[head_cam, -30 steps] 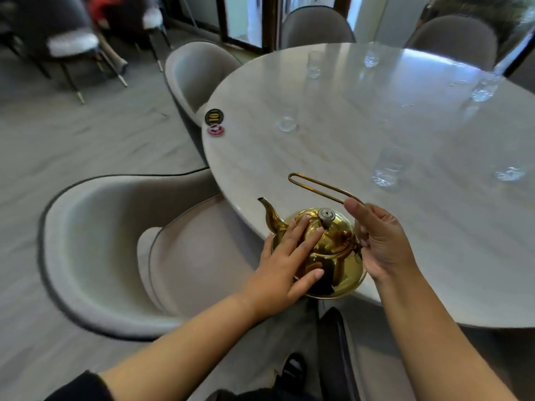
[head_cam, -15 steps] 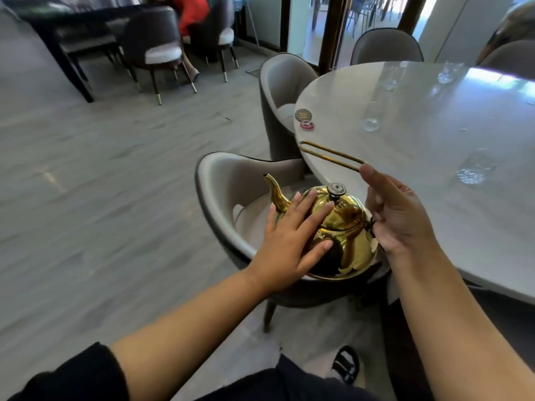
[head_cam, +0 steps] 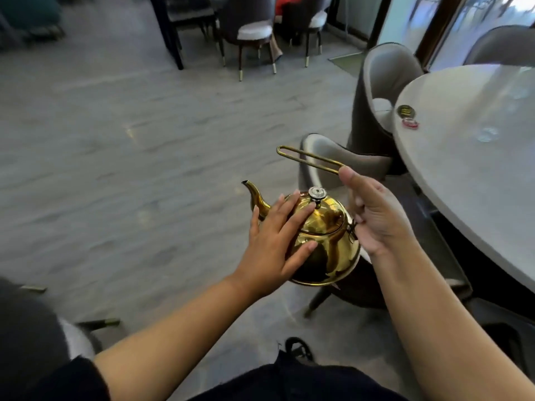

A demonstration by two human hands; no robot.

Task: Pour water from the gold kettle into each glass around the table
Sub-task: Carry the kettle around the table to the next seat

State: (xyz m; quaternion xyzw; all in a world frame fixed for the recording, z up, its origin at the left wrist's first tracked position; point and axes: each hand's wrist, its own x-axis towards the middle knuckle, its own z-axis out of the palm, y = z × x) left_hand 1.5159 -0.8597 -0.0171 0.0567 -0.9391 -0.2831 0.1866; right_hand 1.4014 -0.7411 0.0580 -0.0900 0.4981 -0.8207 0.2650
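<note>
Across the whole left side, a grey wood-look floor [head_cam: 115, 146] is stretching away toward dark chairs [head_cam: 254, 33] at the far end. At the right edge, the round pale marble surface [head_cam: 469, 175] is curving out of view, blurred by motion, with a grey padded chair [head_cam: 385, 91] tucked beside its far rim and another chair [head_cam: 333, 163] sitting lower, behind the kettle. Away from the surface and above the floor, the gold kettle [head_cam: 327, 238] is hanging upright in mid-air, its spout [head_cam: 256, 198] pointing left and its thin looped handle [head_cam: 307, 157] sticking out up and to the left. The left hand [head_cam: 275, 244] is lying flat and open against the kettle's side and lid, fingers spread, not closing around anything. The right hand [head_cam: 376, 215] is curling its grip around the rear of the handle, thumb pressing on top of the loop. On the surface near its rim, a dark round disc [head_cam: 405, 112] and a small red object [head_cam: 411, 123] are lying just beside each other, with a blurred glass [head_cam: 487, 134] standing farther right.
</note>
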